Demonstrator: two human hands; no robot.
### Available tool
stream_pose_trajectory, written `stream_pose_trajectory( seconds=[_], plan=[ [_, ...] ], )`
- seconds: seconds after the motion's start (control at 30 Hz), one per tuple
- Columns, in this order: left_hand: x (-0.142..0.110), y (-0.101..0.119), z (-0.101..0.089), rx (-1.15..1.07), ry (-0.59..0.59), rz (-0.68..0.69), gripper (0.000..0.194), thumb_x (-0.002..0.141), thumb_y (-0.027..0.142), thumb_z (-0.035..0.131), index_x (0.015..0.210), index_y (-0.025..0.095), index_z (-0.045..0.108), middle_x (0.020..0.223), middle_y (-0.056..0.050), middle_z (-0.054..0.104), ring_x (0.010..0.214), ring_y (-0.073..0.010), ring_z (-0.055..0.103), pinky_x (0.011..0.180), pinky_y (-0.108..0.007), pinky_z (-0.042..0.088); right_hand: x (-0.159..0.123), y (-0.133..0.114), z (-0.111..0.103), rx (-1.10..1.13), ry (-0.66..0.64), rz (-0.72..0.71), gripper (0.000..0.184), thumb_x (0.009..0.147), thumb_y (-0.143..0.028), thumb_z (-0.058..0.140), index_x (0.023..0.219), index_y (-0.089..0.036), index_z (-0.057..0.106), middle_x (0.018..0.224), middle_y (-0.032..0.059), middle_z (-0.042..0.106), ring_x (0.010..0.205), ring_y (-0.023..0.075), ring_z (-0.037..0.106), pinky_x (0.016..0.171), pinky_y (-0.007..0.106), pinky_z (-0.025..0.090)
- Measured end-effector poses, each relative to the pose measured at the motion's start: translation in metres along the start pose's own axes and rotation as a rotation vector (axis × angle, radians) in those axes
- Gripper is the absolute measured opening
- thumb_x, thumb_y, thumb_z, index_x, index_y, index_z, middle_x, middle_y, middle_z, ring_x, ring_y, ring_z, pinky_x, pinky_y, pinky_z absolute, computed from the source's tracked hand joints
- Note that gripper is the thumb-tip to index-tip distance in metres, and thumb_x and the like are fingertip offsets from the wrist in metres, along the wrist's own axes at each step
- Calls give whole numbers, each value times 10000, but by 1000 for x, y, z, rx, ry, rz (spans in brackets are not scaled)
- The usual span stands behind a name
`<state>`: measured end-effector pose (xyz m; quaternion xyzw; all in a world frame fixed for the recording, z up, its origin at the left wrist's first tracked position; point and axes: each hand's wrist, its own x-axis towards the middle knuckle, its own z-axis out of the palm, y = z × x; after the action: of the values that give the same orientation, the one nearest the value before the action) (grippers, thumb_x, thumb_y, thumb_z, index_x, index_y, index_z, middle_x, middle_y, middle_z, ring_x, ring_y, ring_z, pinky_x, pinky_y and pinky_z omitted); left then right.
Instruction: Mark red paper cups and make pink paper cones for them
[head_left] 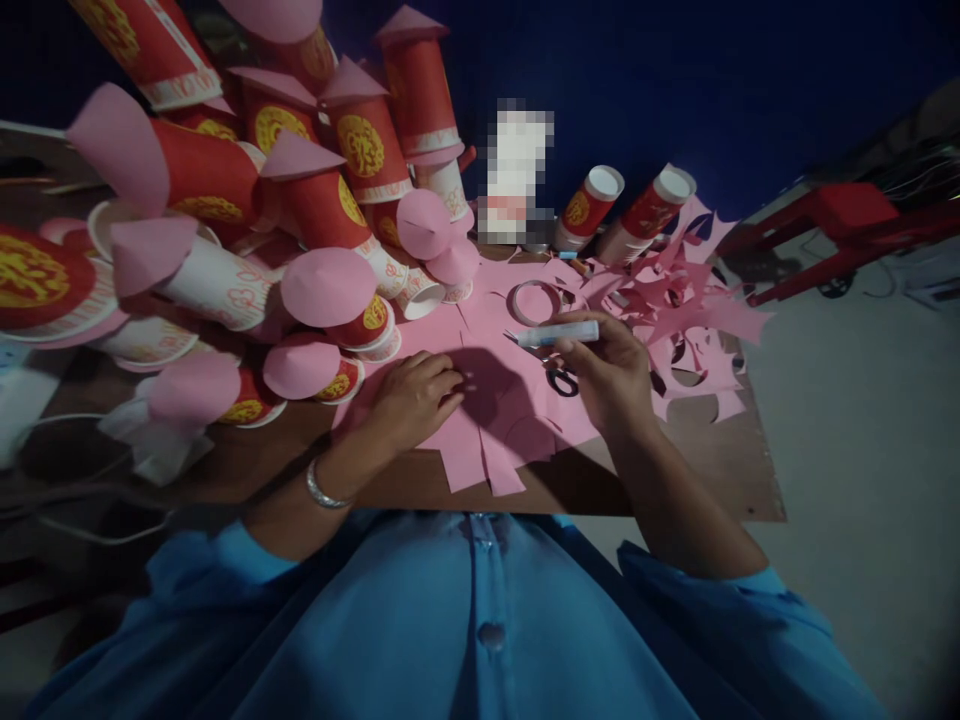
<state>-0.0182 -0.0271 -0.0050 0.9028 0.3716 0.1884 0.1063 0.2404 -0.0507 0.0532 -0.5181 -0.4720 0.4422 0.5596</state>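
In my right hand (611,375) is a slim whitish glue tube (574,332), gripped between thumb and fingers above the paper. Its narrow end points left. My left hand (424,395) rests on the pink paper sheets (480,440), fingers slightly bent and apart, with nothing visible in it. Black-handled scissors (562,383) lie just below the tube, partly hidden by my right hand. Behind the tube lies a tape roll (517,303) on the pink paper.
Red paper-cup towers (360,150) with pink cone tops crowd the left side. Two red cups (589,205) stand at the back. Pink paper offcuts (675,300) pile up at right. The wooden table's edge (765,490) and a red stool (840,220) lie beyond.
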Motion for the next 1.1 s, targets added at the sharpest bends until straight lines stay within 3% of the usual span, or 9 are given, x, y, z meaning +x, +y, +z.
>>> stream_pose_trajectory(
  seconds=[0.17, 0.37, 0.47, 0.57, 0.73, 0.87, 0.97, 1.03, 1.1],
  plan=[
    [3, 14, -23, -51, 46, -102, 297, 949, 282, 731, 1229, 192, 688, 1239, -107, 745, 1115, -253, 724, 985, -383, 590, -4, 7, 12, 359, -87, 261, 389, 689, -440, 948, 984, -270, 759, 834, -19, 772, 757, 164, 748, 663, 278, 599],
    [14, 50, -47, -288, 200, -127, 605, 835, 325, 874, 1346, 242, 560, 1204, -59, 749, 1042, -214, 749, 906, -347, 621, -17, 9, 28, 468, -172, 368, 371, 651, -424, 975, 926, -258, 789, 768, -39, 732, 633, 115, 675, 591, 236, 569],
    [22, 59, -46, -354, 309, -79, 329, 901, 274, 805, 1179, 227, 636, 1067, -36, 774, 974, -187, 747, 873, -325, 610, -20, 11, 32, 436, -187, 355, 385, 634, -444, 984, 905, -244, 799, 754, -33, 720, 627, 110, 639, 583, 233, 554],
    [27, 61, -45, -399, 360, -58, 133, 931, 206, 741, 1050, 220, 681, 967, -20, 789, 891, -167, 745, 823, -306, 602, -22, 11, 30, 383, -207, 292, 381, 745, -560, 896, 898, -220, 816, 677, -27, 660, 575, 98, 569, 521, 220, 503],
    [28, 62, -44, -462, 356, -136, 92, 897, 222, 755, 983, 212, 725, 891, -12, 801, 772, -148, 727, 732, -273, 586, -26, 15, 19, 308, -201, 243, 338, 870, -549, 795, 969, -228, 838, 646, -23, 624, 548, 100, 534, 498, 231, 469],
    [29, 63, -42, -496, 370, -188, 84, 874, 250, 766, 937, 199, 743, 855, -21, 807, 723, -145, 716, 683, -261, 575, -28, 20, 13, 191, -164, 66, 241, 866, -453, 828, 1050, -297, 830, 879, 5, 722, 764, 147, 658, 738, 316, 592],
    [30, 63, -42, -535, 372, -215, 81, 859, 253, 771, 905, 190, 750, 820, -18, 805, 667, -127, 697, 638, -236, 562, -29, 20, 11, 114, -160, -44, 198, 839, -429, 862, 984, -300, 825, 1064, 31, 729, 970, 183, 684, 859, 349, 603],
    [30, 63, -41, -563, 372, -226, 77, 858, 256, 764, 893, 189, 748, 797, -10, 797, 651, -120, 691, 609, -220, 551, -28, 18, 10, 134, -167, -18, 255, 835, -434, 868, 1044, -302, 806, 1054, 25, 731, 964, 178, 687, 836, 332, 603],
    [30, 63, -41, -563, 376, -233, 76, 850, 254, 762, 889, 191, 746, 787, -5, 791, 653, -120, 691, 596, -214, 544, -28, 16, 11, 181, -202, 71, 288, 882, -466, 821, 1104, -286, 783, 918, 3, 726, 804, 148, 679, 724, 293, 588]
  ],
)
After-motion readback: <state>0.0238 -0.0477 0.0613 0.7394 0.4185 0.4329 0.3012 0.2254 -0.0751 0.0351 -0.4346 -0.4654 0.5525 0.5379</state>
